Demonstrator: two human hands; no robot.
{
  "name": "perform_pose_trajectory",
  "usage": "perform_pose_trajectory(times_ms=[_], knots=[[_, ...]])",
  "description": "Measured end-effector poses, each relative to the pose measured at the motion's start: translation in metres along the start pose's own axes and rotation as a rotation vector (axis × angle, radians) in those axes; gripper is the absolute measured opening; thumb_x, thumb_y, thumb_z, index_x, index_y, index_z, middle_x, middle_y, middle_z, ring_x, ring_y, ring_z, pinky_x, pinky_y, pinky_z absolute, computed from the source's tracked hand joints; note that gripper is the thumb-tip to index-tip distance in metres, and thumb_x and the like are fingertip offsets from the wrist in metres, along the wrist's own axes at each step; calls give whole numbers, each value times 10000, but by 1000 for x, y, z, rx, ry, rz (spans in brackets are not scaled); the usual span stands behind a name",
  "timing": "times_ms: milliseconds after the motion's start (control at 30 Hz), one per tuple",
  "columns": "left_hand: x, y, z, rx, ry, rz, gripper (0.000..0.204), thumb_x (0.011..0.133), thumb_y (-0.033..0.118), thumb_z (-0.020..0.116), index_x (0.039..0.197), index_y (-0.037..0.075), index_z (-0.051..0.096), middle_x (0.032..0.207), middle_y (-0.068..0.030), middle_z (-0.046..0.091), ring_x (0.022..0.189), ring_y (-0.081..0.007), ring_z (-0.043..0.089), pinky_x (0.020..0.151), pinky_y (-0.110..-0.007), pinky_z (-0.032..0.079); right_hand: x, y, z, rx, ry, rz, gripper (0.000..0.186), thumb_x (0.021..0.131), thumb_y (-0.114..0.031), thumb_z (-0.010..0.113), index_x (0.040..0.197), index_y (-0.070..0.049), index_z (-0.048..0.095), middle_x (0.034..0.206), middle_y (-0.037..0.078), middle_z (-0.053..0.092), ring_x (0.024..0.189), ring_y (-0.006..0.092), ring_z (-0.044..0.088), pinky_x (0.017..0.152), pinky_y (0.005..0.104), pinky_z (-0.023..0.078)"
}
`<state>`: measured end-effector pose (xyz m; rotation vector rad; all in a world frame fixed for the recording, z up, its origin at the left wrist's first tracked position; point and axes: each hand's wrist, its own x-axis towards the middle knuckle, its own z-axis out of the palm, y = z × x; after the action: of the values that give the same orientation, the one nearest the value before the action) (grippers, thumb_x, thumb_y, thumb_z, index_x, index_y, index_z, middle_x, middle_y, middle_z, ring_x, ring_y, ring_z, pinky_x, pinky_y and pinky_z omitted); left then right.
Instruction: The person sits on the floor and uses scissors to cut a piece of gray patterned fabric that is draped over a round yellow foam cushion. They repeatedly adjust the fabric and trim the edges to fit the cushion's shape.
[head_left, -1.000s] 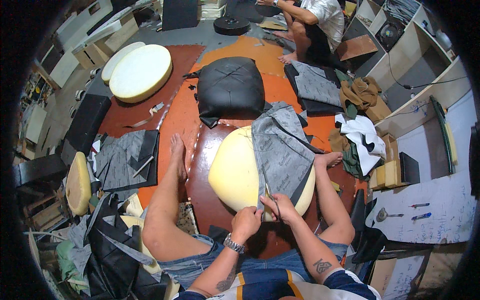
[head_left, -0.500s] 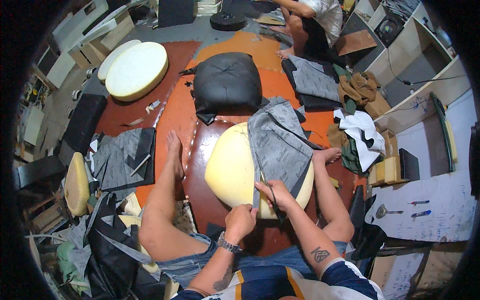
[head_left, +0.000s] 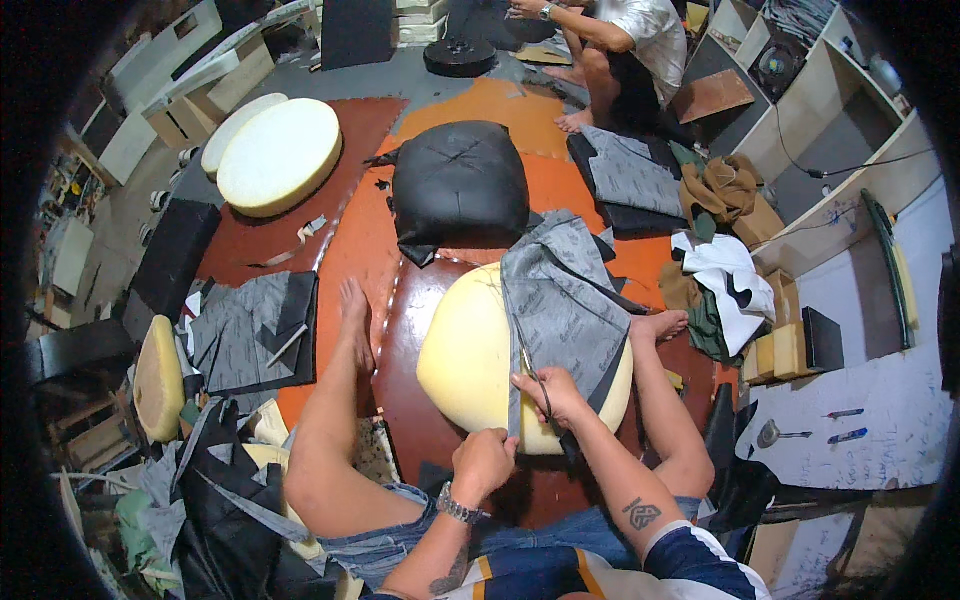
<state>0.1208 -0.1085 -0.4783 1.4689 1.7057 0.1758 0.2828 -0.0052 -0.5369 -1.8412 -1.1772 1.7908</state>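
Between my legs lies a rounded pale-yellow foam cushion (head_left: 463,350), with a grey printed fabric piece (head_left: 560,295) draped over its right side. My left hand (head_left: 484,462) pinches the near end of a narrow strip along the fabric's left edge. Just above and right of it, my right hand (head_left: 555,397) is closed around a pair of scissors (head_left: 530,362). The blades point away from me and lie at the fabric between strip and main piece. My fingers hide part of the handles.
Beyond the foam sits a black tufted cushion (head_left: 461,185). Round foam discs (head_left: 280,158) lie at the far left, and folded grey fabric (head_left: 250,325) is left of my leg. Another person (head_left: 625,60) crouches at the far right. A shelf unit (head_left: 850,110) stands right.
The whole view has shifted slightly, so everything appears a little lower. Both hands keep nearly the same place on the fabric. The other person's hands now show more at the top edge.
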Motion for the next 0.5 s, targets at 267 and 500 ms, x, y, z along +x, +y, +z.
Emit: perform_pose_trajectory(times_ms=[267,500], knots=[[-2,-2,-4,25,-1,12,315,971,330,598,946,55,749,890,-242,716,885,-444,693,796,-541,542,15,-19,-2,56,-5,-28,491,870,-478,788,723,-56,585,557,-5,495,401,103,465,357,283,371],[-5,-2,-1,30,33,31,317,967,345,611,933,63,754,856,-239,715,854,-451,693,775,-537,547,18,-17,-6,-44,-2,-41,512,866,-505,782,702,-64,580,534,-6,488,389,102,459,360,288,355]])
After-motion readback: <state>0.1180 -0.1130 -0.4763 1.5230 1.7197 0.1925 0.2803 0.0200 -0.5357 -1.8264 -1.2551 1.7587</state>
